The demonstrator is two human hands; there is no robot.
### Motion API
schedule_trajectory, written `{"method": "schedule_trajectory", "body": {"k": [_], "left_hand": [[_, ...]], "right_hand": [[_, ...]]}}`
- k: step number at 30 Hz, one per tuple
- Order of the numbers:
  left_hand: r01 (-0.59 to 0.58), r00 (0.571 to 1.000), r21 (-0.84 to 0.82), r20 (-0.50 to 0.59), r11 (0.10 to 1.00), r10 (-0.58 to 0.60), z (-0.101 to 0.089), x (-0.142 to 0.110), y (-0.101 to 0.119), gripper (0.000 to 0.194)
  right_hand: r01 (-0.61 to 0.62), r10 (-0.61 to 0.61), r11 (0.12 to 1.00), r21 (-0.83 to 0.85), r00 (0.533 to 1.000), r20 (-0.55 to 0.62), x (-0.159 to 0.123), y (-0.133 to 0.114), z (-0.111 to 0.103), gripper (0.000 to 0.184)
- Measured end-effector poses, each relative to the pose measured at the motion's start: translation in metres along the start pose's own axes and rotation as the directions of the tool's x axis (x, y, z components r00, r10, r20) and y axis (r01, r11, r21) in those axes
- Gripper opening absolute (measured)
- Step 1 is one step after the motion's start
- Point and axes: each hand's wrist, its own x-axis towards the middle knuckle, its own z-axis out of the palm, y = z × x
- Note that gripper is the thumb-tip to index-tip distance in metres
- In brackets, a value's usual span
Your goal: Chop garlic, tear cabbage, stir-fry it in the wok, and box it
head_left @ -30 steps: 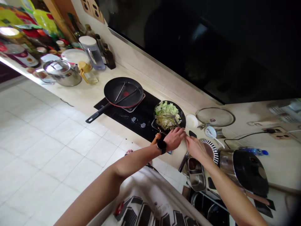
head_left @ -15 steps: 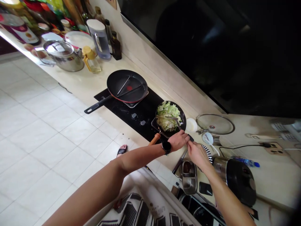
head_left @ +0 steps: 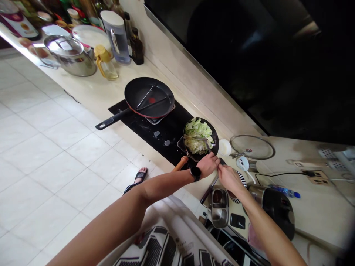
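Note:
A small black pan (head_left: pixel 200 139) of pale shredded cabbage (head_left: pixel 197 135) sits on the black induction hob (head_left: pixel 155 127), with its wooden handle (head_left: pixel 179 164) passing under my left wrist. A metal spatula (head_left: pixel 200 139) lies across the cabbage. My left hand (head_left: pixel 208 165) is at the pan's near rim, fingers around the spatula's dark handle (head_left: pixel 221 161). My right hand (head_left: pixel 229 179) is just beside it, fingertips bunched; whether they hold anything is hidden. A wide black frying pan (head_left: pixel 149 96) with a red rim stands on the hob, away from both hands.
Beyond the hob stand a steel pot (head_left: pixel 70 61), a plastic jug (head_left: pixel 116 38) and bottles. On the right are a glass lid (head_left: pixel 252 147), a white bowl (head_left: pixel 224 147), a steel container (head_left: pixel 219 208), a knife (head_left: pixel 208 190) and a black-lidded cooker (head_left: pixel 277 207). A tiled floor (head_left: pixel 55 155) lies left.
The whole view has shifted slightly up and left. My hands have come a little closer together, and the spatula stays in the cabbage.

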Motion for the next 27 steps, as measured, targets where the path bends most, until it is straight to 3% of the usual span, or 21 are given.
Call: {"method": "schedule_trajectory", "body": {"k": [4, 11, 16, 20, 27], "left_hand": [[0.007, 1.0, -0.002, 0.029, 1.0, -0.007, 0.004, 0.001, 0.0, 0.031], [0.127, 0.992, -0.176, 0.033, 0.976, -0.124, 0.003, -0.001, 0.002, 0.038], [0.058, 0.994, 0.011, 0.089, 0.998, -0.058, 0.0, 0.001, 0.0, 0.034], [0.008, 0.993, 0.122, 0.118, 0.993, -0.023, -0.006, 0.005, -0.002, 0.029], [0.123, 0.988, -0.016, 0.096, 0.992, -0.121, -0.021, 0.013, -0.005, 0.026]], "right_hand": [[0.018, -0.018, 1.0, -0.004, 1.0, 0.026, 0.003, 0.0, -0.002, 0.033], [0.058, -0.058, 0.998, -0.004, 0.994, 0.09, 0.012, 0.003, -0.002, 0.032], [0.082, -0.083, 0.997, 0.012, 0.99, 0.115, 0.018, 0.005, -0.006, 0.03], [0.111, -0.111, 0.994, 0.007, 0.98, 0.168, 0.023, 0.006, -0.019, 0.031], [0.176, -0.182, 0.983, 0.047, 0.957, 0.225, 0.038, 0.01, -0.049, 0.033]]}}
